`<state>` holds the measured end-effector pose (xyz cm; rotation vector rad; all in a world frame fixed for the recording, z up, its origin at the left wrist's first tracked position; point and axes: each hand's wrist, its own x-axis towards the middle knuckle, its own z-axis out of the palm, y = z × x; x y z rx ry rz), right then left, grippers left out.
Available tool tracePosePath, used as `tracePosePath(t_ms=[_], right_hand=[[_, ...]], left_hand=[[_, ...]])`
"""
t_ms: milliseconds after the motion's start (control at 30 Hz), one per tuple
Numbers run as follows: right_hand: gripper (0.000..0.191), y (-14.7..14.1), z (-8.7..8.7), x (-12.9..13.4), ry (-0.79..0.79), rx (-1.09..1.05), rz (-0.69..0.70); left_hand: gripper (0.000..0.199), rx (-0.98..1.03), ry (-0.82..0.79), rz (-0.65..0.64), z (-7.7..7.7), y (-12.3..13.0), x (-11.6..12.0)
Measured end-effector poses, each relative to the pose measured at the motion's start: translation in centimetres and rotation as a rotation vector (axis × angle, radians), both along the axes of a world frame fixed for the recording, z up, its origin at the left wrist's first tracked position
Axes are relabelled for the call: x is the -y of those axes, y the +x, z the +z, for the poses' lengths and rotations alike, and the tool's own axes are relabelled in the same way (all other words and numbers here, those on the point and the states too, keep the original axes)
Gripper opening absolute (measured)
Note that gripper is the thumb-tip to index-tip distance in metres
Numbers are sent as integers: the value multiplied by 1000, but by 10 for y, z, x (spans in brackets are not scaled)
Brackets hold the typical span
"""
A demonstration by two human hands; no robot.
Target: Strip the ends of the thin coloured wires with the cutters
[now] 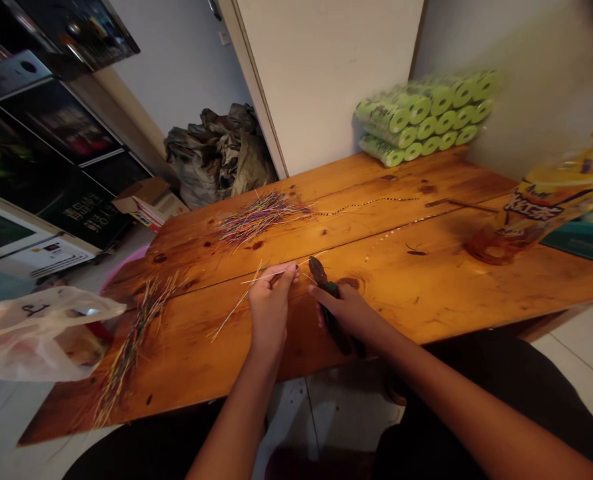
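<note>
My left hand (270, 303) pinches a thin pale wire (262, 275) between thumb and fingertips. Dark-jawed pliers (318, 272) are gripped in my right hand (351, 308), their handles hanging down towards the table's near edge. The jaws are close to the wire's right end; whether they touch it I cannot tell. A few loose wires (234, 311) lie just left of my left hand. Farther back rests a large bundle of coloured wires (259, 217), and a second bundle (134, 343) lies at the table's left end.
The wooden table (411, 307) also bears a dark beaded-looking strand (371, 202), small pale bits (387, 234), a drink bottle (531, 207) on the right and packed green rolls (421, 123) behind. A plastic bag (36, 333) is at left. Beyond the table are a sack (221, 160) and cardboard box (151, 200).
</note>
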<state>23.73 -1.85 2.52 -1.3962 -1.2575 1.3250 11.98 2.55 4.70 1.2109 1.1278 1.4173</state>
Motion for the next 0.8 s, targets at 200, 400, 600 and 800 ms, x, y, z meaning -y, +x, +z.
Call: tracePosePath(t_ms=[200, 400, 600, 800], right_hand=[[37, 14, 8, -9, -74, -252, -124], [33, 31, 14, -8, -153, -409, -89], [31, 22, 7, -5, -507, -847, 84], [42, 11, -2, 0, -613, -988, 218]], left_hand=[[8, 21, 85, 94, 4, -17, 6], [11, 71, 36, 124, -1, -34, 8], [14, 85, -40, 114, -10, -36, 15], [17, 11, -86, 123, -22, -44, 24]])
